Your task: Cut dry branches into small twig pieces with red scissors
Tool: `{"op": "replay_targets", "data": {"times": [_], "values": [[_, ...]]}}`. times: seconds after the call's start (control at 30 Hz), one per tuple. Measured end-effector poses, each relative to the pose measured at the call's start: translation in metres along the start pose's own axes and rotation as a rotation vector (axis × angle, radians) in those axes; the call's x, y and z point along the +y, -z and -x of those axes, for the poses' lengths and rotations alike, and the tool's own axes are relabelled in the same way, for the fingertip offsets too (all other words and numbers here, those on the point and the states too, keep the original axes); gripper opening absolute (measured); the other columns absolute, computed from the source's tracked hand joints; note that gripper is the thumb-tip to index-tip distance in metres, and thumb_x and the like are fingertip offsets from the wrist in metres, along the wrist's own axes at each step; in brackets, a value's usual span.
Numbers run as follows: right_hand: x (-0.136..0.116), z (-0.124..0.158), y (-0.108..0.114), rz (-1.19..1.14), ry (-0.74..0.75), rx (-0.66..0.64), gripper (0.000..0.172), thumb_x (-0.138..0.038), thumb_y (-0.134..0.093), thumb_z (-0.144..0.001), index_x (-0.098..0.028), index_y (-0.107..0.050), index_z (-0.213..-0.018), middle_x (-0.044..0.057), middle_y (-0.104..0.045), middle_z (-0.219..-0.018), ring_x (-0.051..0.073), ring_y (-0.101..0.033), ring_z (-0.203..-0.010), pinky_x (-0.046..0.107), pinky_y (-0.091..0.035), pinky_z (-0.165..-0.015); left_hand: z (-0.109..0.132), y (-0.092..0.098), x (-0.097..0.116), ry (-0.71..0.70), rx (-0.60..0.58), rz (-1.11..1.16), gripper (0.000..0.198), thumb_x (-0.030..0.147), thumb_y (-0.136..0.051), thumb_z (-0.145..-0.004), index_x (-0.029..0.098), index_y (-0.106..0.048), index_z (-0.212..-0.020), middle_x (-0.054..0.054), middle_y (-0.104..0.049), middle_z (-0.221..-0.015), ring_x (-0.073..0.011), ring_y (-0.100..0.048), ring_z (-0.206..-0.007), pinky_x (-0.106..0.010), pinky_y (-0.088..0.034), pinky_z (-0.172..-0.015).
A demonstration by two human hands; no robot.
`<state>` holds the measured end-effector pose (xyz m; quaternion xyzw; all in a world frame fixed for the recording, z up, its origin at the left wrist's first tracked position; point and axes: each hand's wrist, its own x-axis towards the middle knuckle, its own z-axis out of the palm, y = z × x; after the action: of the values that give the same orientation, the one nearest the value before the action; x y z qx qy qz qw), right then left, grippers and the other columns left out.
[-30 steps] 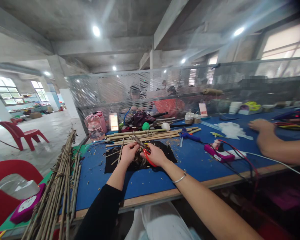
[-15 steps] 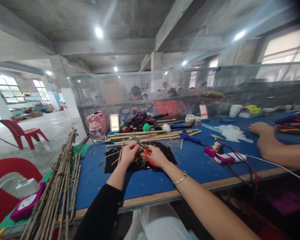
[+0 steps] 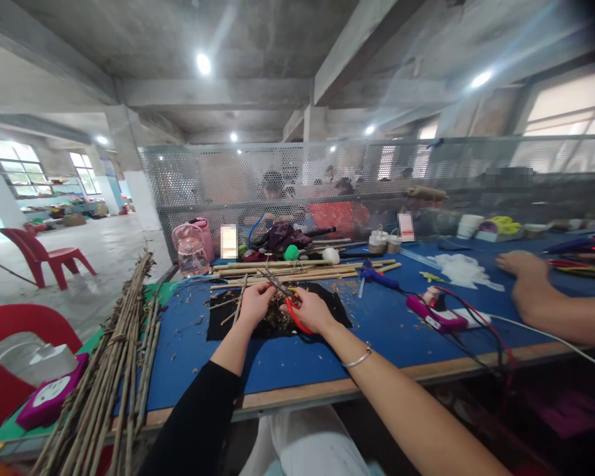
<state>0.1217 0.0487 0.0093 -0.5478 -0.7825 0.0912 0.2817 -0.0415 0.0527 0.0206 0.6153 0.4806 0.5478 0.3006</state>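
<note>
My right hand (image 3: 313,311) is closed round the red-handled scissors (image 3: 297,318), whose blades point up and to the left. Beside the blades, the fingers of my left hand (image 3: 256,304) are pinched together; what they hold is too small to make out. Both hands are over a black cloth (image 3: 218,329) strewn with brown plant scraps (image 3: 277,320). Thin twigs (image 3: 240,299) lie on the cloth just left of my left hand.
Long sticks (image 3: 347,272) lie behind the cloth on the blue table (image 3: 277,370). A bundle of twigs (image 3: 114,350) rests at the left. To the right are a blue glue gun (image 3: 379,276), a purple power strip (image 3: 434,316) with cords, and another person's arm (image 3: 555,297).
The view has shifted very slightly. My hands and the scissors stay in nearly the same place and pose over the cloth.
</note>
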Motion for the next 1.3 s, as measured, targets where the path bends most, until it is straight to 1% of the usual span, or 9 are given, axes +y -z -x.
{"op": "replay_targets", "data": {"times": [0.23, 0.37, 0.5, 0.67, 0.77, 0.83, 1.0, 1.13, 1.3], "values": [[0.001, 0.000, 0.000, -0.034, 0.014, -0.008, 0.040, -0.057, -0.052, -0.071, -0.019, -0.056, -0.080, 0.002, -0.060, -0.070, 0.012, -0.051, -0.058, 0.021, -0.028, -0.051, -0.002, 0.001, -0.008, -0.004, 0.007, -0.017, 0.031, 0.037, -0.054, -0.070, 0.012, -0.069, -0.081, -0.002, -0.063, -0.065, -0.0121, -0.050, -0.055, -0.023, -0.038, -0.055], [-0.003, 0.001, 0.004, 0.042, 0.007, -0.001, 0.044, -0.062, -0.052, -0.069, -0.020, -0.054, -0.085, 0.002, -0.061, -0.073, 0.013, -0.053, -0.061, 0.022, -0.027, -0.052, -0.003, 0.003, -0.010, -0.016, 0.025, -0.047, 0.032, 0.038, -0.054, -0.071, 0.013, -0.069, -0.082, -0.003, -0.065, -0.070, -0.0144, -0.054, -0.062, -0.024, -0.040, -0.060], [-0.004, 0.002, 0.006, 0.085, 0.016, -0.004, 0.045, -0.062, -0.050, -0.070, -0.021, -0.053, -0.090, 0.002, -0.061, -0.076, 0.014, -0.054, -0.063, 0.022, -0.026, -0.052, -0.005, 0.004, -0.012, -0.031, 0.010, -0.064, 0.032, 0.037, -0.053, -0.071, 0.013, -0.070, -0.085, -0.004, -0.067, -0.076, -0.0163, -0.056, -0.070, -0.025, -0.040, -0.066], [-0.001, 0.002, 0.007, 0.038, 0.013, -0.026, 0.042, -0.060, -0.051, -0.070, -0.021, -0.056, -0.083, 0.001, -0.061, -0.071, 0.013, -0.052, -0.060, 0.022, -0.026, -0.052, -0.004, 0.005, -0.010, -0.032, 0.007, -0.079, 0.031, 0.036, -0.053, -0.070, 0.012, -0.069, -0.081, -0.003, -0.065, -0.070, -0.0136, -0.053, -0.063, -0.024, -0.040, -0.063], [0.000, 0.002, 0.008, 0.036, 0.015, -0.002, 0.039, -0.058, -0.051, -0.071, -0.022, -0.058, -0.083, 0.000, -0.060, -0.069, 0.013, -0.052, -0.060, 0.022, -0.026, -0.052, -0.002, 0.003, -0.005, 0.014, 0.004, -0.073, 0.033, 0.038, -0.053, -0.070, 0.011, -0.069, -0.082, -0.001, -0.062, -0.061, -0.0112, -0.049, -0.054, -0.022, -0.037, -0.056], [0.000, 0.001, 0.007, 0.019, 0.016, 0.014, 0.037, -0.055, -0.052, -0.071, -0.022, -0.058, -0.084, 0.000, -0.061, -0.069, 0.013, -0.052, -0.060, 0.022, -0.027, -0.052, 0.000, 0.002, -0.002, 0.049, -0.014, -0.045, 0.034, 0.039, -0.053, -0.070, 0.011, -0.069, -0.082, -0.001, -0.062, -0.060, -0.0103, -0.047, -0.050, -0.022, -0.036, -0.052], [0.001, 0.000, 0.004, -0.094, 0.000, 0.043, 0.033, -0.052, -0.053, -0.071, -0.022, -0.058, -0.085, 0.000, -0.061, -0.070, 0.012, -0.052, -0.059, 0.021, -0.031, -0.053, 0.000, 0.002, -0.006, 0.011, -0.038, 0.016, 0.034, 0.040, -0.057, -0.069, 0.013, -0.069, -0.086, -0.006, -0.067, -0.079, -0.0138, -0.055, -0.062, -0.025, -0.041, -0.060], [0.003, 0.000, 0.000, -0.128, 0.002, 0.041, 0.034, -0.051, -0.055, -0.070, -0.020, -0.058, -0.086, 0.001, -0.062, -0.072, 0.013, -0.053, -0.061, 0.021, -0.032, -0.054, -0.001, 0.004, -0.011, 0.013, -0.020, -0.011, 0.034, 0.040, -0.059, -0.068, 0.013, -0.069, -0.086, -0.007, -0.068, -0.078, -0.0162, -0.057, -0.068, -0.026, -0.042, -0.065], [0.005, -0.002, -0.002, -0.119, 0.039, 0.020, 0.038, -0.055, -0.051, -0.073, -0.019, -0.058, -0.081, 0.001, -0.061, -0.069, 0.012, -0.051, -0.059, 0.021, -0.032, -0.053, -0.001, 0.004, -0.013, 0.031, -0.020, -0.018, 0.037, 0.043, -0.058, -0.068, 0.013, -0.069, -0.087, -0.006, -0.067, -0.074, -0.0145, -0.056, -0.063, -0.026, -0.042, -0.062]]}}
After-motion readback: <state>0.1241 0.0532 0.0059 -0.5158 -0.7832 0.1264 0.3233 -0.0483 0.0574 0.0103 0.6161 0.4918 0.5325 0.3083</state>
